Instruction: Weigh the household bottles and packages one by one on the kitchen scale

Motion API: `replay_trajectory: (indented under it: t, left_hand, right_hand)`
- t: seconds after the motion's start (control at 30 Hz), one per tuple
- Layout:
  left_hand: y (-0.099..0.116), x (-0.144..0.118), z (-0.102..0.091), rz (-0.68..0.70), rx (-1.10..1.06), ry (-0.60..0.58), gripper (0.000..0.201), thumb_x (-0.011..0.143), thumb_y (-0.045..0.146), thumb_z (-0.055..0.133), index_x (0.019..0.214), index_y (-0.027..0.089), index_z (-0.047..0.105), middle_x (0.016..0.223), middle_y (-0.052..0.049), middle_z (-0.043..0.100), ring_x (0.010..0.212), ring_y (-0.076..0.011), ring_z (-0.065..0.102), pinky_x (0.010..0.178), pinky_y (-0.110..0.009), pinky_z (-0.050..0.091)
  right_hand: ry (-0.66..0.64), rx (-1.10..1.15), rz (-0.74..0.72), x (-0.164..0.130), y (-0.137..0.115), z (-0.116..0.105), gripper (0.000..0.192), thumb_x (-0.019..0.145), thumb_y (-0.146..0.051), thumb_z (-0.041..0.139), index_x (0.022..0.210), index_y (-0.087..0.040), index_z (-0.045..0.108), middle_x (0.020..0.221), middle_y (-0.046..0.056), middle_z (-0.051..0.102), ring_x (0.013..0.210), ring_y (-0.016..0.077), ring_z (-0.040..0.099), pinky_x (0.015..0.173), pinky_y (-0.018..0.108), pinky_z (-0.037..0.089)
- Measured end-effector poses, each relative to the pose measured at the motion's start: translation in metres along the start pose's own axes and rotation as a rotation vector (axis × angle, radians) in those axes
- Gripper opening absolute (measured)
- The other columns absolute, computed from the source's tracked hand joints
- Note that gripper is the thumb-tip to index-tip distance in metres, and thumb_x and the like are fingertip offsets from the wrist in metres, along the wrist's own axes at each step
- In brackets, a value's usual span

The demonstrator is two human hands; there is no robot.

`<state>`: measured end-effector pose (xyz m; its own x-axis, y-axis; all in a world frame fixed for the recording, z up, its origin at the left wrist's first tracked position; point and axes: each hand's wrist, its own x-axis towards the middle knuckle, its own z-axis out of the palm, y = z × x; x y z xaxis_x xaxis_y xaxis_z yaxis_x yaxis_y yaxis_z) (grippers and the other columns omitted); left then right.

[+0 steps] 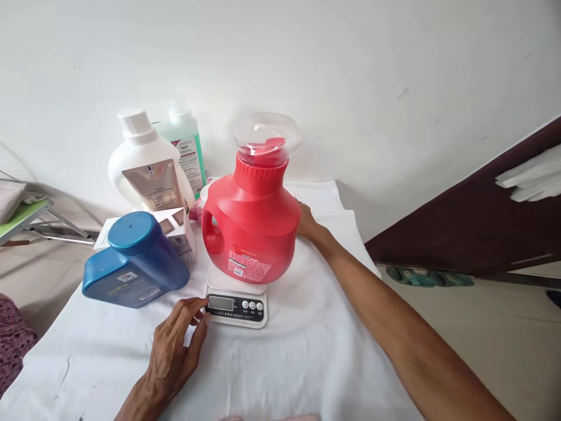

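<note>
The left hand (175, 345) is resting near the front edge of the white cloth-covered table (307, 362), its fingers loosely spread and grasping nothing, the fingertips touching the front left corner of the small white digital kitchen scale (236, 307) beside its dark display. The big red plastic detergent jug (249, 234) is standing upright on that scale, about the middle of the table, with a moulded loop handle on its left side and a clear domed measuring cap (266, 135) on top. The right hand (307, 222) is lying against the jug's far right flank; its fingers are hidden behind the body, so I cannot tell whether they are gripping or merely steadying.

The jug is opaque, so its fill is not showing. It is looking stiff, smooth-walled and probably heavy if full; the handle loop is seeming the surest hold.

Toward the left edge, 1 blue plastic canister with a round blue lid (134, 260) is lying tilted against a small white carton (179, 231). Behind them, a white capped bottle (144, 169) and a bottle of green liquid (186, 152) are standing at the back.
</note>
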<state>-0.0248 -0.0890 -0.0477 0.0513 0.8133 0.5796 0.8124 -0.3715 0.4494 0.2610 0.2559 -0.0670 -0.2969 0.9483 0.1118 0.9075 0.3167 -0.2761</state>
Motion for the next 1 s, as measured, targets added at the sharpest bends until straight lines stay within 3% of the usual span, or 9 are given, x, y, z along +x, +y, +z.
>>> replay_trajectory:
  t: [0.07,0.17,0.3,0.4,0.5,0.6,0.77,0.87,1.0]
  left_hand:
    - [-0.001,0.0,0.001,0.012,-0.02,-0.002,0.024,0.103,0.012,0.059,0.125,0.019,0.064,0.095,-0.003,0.071,0.074,-0.0099,0.072,0.072,-0.017,0.06]
    - [-0.004,0.001,0.002,0.014,-0.045,-0.013,0.024,0.102,0.011,0.059,0.124,0.019,0.064,0.096,-0.003,0.071,0.073,-0.01,0.072,0.071,-0.018,0.06]
    - [-0.01,0.003,0.003,-0.018,-0.064,-0.04,0.022,0.103,0.01,0.057,0.121,0.019,0.064,0.094,-0.003,0.071,0.07,-0.0097,0.071,0.067,-0.018,0.06]
    - [-0.012,0.004,0.001,-0.015,-0.067,-0.031,0.02,0.103,0.012,0.057,0.119,0.019,0.066,0.094,-0.003,0.072,0.07,-0.0105,0.072,0.066,-0.018,0.061]
    - [-0.01,0.004,-0.003,-0.009,-0.064,-0.008,0.019,0.103,0.014,0.058,0.118,0.019,0.067,0.093,-0.003,0.073,0.07,-0.011,0.072,0.065,-0.019,0.06]
    - [-0.009,0.004,-0.006,-0.012,-0.06,-0.011,0.017,0.103,0.015,0.058,0.116,0.019,0.068,0.092,-0.003,0.074,0.072,-0.0121,0.073,0.068,-0.021,0.06]
    - [-0.013,0.001,-0.005,-0.075,-0.027,-0.046,0.016,0.105,0.024,0.056,0.114,0.019,0.069,0.095,-0.005,0.075,0.078,-0.0149,0.072,0.074,-0.027,0.06]
    - [-0.014,-0.002,-0.004,-0.128,-0.031,-0.098,0.018,0.105,0.026,0.053,0.112,0.019,0.069,0.091,-0.005,0.072,0.074,-0.0142,0.068,0.073,-0.027,0.057]
    - [-0.007,-0.008,-0.005,-0.15,-0.008,-0.224,0.013,0.102,0.024,0.053,0.097,0.02,0.065,0.083,-0.002,0.067,0.067,-0.0129,0.061,0.065,-0.025,0.048]
  right_hand:
    - [-0.063,-0.008,0.041,0.007,-0.016,0.01,0.055,0.101,-0.045,0.059,0.152,-0.025,0.062,0.163,0.012,0.056,0.15,0.0379,0.049,0.122,0.055,0.04]
    - [-0.119,-0.003,0.126,0.031,-0.029,0.005,0.068,0.104,-0.051,0.052,0.166,-0.024,0.045,0.176,0.014,0.036,0.162,0.0411,0.029,0.127,0.064,0.028]
    - [-0.155,0.032,0.204,0.054,-0.034,-0.021,0.067,0.106,-0.055,0.047,0.167,-0.025,0.044,0.177,0.015,0.034,0.163,0.0405,0.028,0.127,0.064,0.029]
    - [-0.076,0.048,0.253,0.047,-0.033,-0.037,0.067,0.109,-0.052,0.042,0.168,-0.021,0.039,0.18,0.018,0.025,0.164,0.0419,0.024,0.126,0.065,0.03]
    - [0.088,0.072,0.234,0.01,-0.032,-0.047,0.063,0.108,-0.043,0.044,0.164,-0.014,0.042,0.176,0.022,0.032,0.162,0.0401,0.029,0.126,0.06,0.032]
    - [0.129,0.247,0.177,-0.052,-0.033,-0.048,0.053,0.103,-0.041,0.052,0.147,-0.011,0.06,0.156,0.023,0.059,0.147,0.0373,0.052,0.121,0.053,0.043]
    - [0.256,0.675,0.214,-0.154,-0.046,-0.029,0.037,0.096,-0.053,0.058,0.113,-0.024,0.073,0.122,0.011,0.078,0.116,0.0311,0.072,0.102,0.05,0.058]
    - [0.237,0.964,0.322,-0.18,-0.061,-0.014,0.031,0.088,-0.053,0.068,0.096,-0.024,0.073,0.106,0.009,0.079,0.102,0.0284,0.076,0.093,0.048,0.063]
    - [0.257,1.228,0.431,-0.181,-0.083,-0.003,0.026,0.083,-0.051,0.072,0.086,-0.025,0.068,0.093,0.009,0.078,0.094,0.0262,0.077,0.086,0.045,0.067]
